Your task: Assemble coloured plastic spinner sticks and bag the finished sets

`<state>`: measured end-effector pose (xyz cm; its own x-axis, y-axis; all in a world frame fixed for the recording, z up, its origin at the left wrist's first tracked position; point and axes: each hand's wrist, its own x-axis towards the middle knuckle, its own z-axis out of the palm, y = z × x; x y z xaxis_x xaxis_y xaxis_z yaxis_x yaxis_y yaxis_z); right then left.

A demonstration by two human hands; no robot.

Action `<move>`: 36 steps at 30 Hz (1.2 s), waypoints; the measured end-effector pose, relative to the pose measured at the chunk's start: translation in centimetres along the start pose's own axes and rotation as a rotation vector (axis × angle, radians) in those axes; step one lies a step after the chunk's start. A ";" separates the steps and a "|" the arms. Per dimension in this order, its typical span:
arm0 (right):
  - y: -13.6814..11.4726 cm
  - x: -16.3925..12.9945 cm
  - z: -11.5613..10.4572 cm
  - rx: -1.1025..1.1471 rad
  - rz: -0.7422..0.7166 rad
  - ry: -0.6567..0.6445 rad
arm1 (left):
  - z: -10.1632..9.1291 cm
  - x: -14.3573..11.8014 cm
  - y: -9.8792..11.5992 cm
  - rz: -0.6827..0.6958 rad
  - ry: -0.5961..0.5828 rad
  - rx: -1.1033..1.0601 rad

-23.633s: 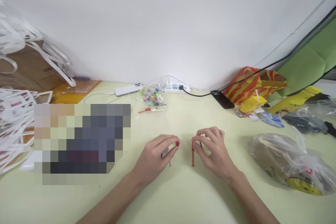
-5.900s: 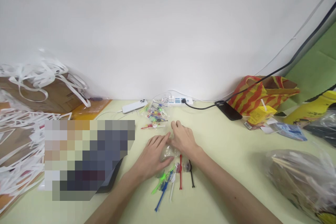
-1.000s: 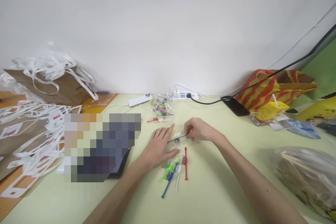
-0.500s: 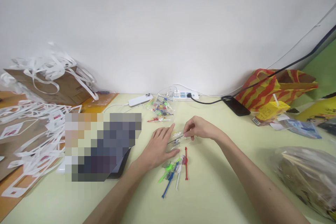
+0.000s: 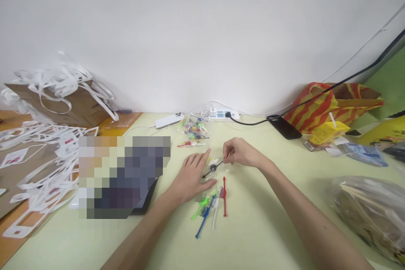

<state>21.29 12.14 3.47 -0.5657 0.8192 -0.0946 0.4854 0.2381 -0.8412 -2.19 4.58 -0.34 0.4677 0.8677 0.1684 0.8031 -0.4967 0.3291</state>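
- Since half a second ago, the black stick (image 5: pixel 212 168) you pinch has tilted, its far tip now lower and pointing toward your left hand (image 5: pixel 193 177); both hands have kept their places.
- Your right hand (image 5: pixel 241 154) has thumb and forefinger closed on the stick's upper end, with the other fingers curled in.
- Your left hand lies flat with fingers spread and released, pressing the small clear bag (image 5: pixel 211 168) onto the table (image 5: pixel 272 228) near its middle; the stick's lower half lies over that bag.
- Just nearer you than the left hand lie loose sticks: a red stick (image 5: pixel 224 196), a blue stick (image 5: pixel 202 223), a white stick (image 5: pixel 215 215) and a green stick (image 5: pixel 199 211), fanned and partly overlapping.
- Bare table runs from those sticks to the near edge, between your forearms and to the right of the red stick.
- Toward the far edge, a second clear bag (image 5: pixel 193 130) holds mixed coloured sticks, beside a power strip (image 5: pixel 221 114) and a white phone (image 5: pixel 168 120).
- At the right edge sits a crumpled plastic bag (image 5: pixel 363 206); what it holds is unclear.
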 end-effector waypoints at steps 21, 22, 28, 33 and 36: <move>1.2 1.3 3.9 -0.093 0.016 0.104 | 0.1 0.1 -0.1 -0.005 -0.013 0.020; 1.3 1.4 3.9 -0.094 0.021 0.114 | 0.1 0.1 -0.1 -0.009 -0.017 0.023; 1.6 1.4 3.5 -0.122 0.061 0.218 | 0.0 0.1 -0.1 -0.002 -0.005 0.014; 1.6 1.6 4.1 -0.167 0.094 0.286 | 0.0 0.1 -0.1 0.007 0.004 0.010; 1.5 1.6 4.6 -0.175 0.112 0.287 | -0.1 0.1 0.0 0.006 -0.002 0.016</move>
<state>18.04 11.45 -0.36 -0.3046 0.9525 -0.0067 0.6550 0.2043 -0.7275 -2.18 4.71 -0.27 0.4734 0.8647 0.1681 0.8060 -0.5022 0.3135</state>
